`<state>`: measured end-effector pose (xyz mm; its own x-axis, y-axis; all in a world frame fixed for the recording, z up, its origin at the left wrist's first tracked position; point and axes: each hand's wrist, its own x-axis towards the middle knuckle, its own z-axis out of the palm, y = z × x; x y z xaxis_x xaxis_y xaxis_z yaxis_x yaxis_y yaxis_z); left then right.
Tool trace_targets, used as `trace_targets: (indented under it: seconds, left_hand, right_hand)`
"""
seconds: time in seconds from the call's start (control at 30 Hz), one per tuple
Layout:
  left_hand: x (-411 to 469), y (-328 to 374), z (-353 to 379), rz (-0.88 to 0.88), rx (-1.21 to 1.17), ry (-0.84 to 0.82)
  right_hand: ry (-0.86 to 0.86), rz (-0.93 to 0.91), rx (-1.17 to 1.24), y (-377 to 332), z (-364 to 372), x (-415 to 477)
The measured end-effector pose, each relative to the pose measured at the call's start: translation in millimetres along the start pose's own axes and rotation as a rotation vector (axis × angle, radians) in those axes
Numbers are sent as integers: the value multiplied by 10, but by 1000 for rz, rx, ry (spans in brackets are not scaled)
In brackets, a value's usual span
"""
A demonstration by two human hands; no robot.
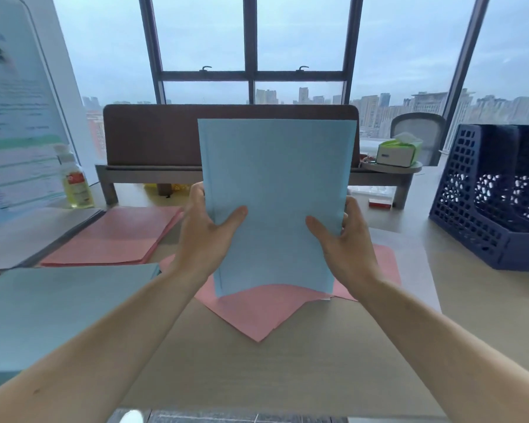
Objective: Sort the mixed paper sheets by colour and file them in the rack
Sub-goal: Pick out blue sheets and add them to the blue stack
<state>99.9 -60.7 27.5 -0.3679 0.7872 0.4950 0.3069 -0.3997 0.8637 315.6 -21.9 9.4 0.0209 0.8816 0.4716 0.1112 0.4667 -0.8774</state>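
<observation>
Both hands clasp a stack of light blue paper sheets (275,184) and hold it upright. The left hand (206,232) wraps the left edge and the right hand (344,239) the right edge, each with its thumb laid across the near face and its fingers curled behind.

The stack's bottom edge sits at or just above a few loose pink paper sheets (257,312) lying askew on the pale wooden desk (287,377) directly below the grip; whether it touches them I cannot tell.

This looks like squaring the blue stack before filing. To do it well:
- Slacken the hold enough for the sheets to drop level.
- Tap the bottom edge on bare desk, not on the skewed pink sheets, which could slide underneath.
- Pinch firmly again before lifting, so that nothing fans out.

Left of the grip lies a neat pile of pink paper (116,236), with a grey-white paper pile (34,233) beyond it and a blue-green paper pile (58,306) nearer the body. Well to the right stands the dark blue perforated plastic file rack (483,209), its slots open towards the hands and apparently holding no paper yet.
</observation>
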Motion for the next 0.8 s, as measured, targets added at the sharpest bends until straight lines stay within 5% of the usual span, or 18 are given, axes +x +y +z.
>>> trace_targets:
  seconds: [0.23,0.4,0.5,0.63,0.8]
  left_hand:
    - [-232,-209,46,-223,-94,-178]
    - [-171,-54,-172,-196,-73,-47]
    - [-65,-11,-492,-303,-155,91]
    - [-70,-18,-851,-463,-349,215]
    - [-479,-61,-1097,-498,-416,136]
  right_hand:
    - [-66,186,-89,159,55,-230]
    - [8,161,-161,-16,141,-128]
    - [80,259,-15,-173,273,-174]
    - [-71,598,551,-307,720,-515]
    - [-182,421,441,-467,1378,-832]
